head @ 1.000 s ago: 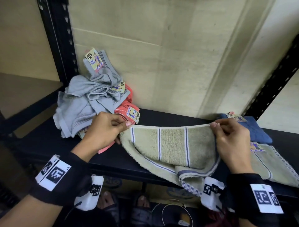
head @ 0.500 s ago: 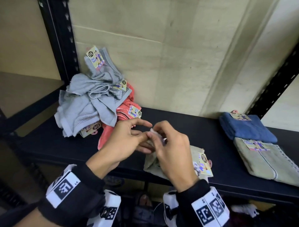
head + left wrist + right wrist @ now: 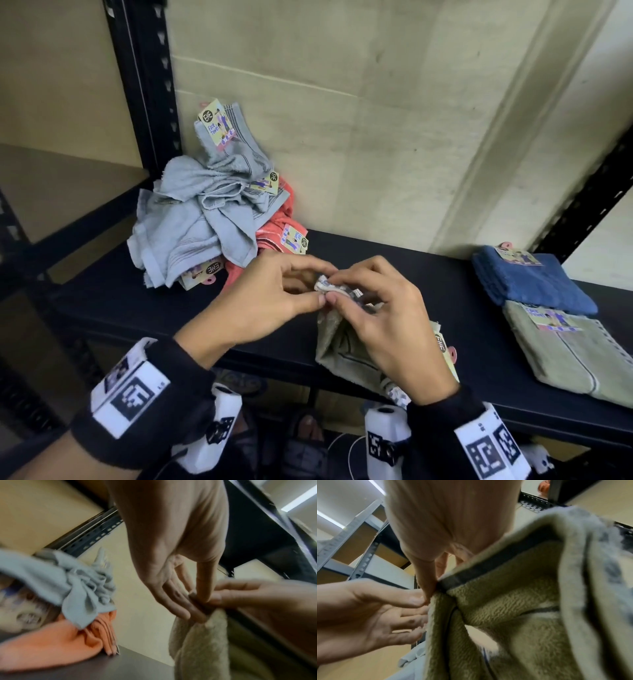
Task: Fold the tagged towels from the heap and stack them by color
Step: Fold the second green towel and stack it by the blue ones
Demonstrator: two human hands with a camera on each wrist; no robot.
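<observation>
Both hands meet over the front of the black shelf and pinch the gathered top corners of an olive-green towel. My left hand holds them from the left and my right hand from the right, thumb tips touching. The towel hangs doubled below them, its paper tag showing at the right. In the left wrist view my left fingers pinch the olive towel. The right wrist view shows my right thumb on the striped towel edge. The heap lies to the left.
The heap holds grey towels over a coral one, leaning on the wall beside a black upright. At the right lie a folded blue towel and a folded olive towel, both tagged. Bare shelf lies between heap and stacks.
A second ago the olive towel was stretched wide between my hands. The hands have come together, doubling the towel, and now pinch its corners at one spot.
</observation>
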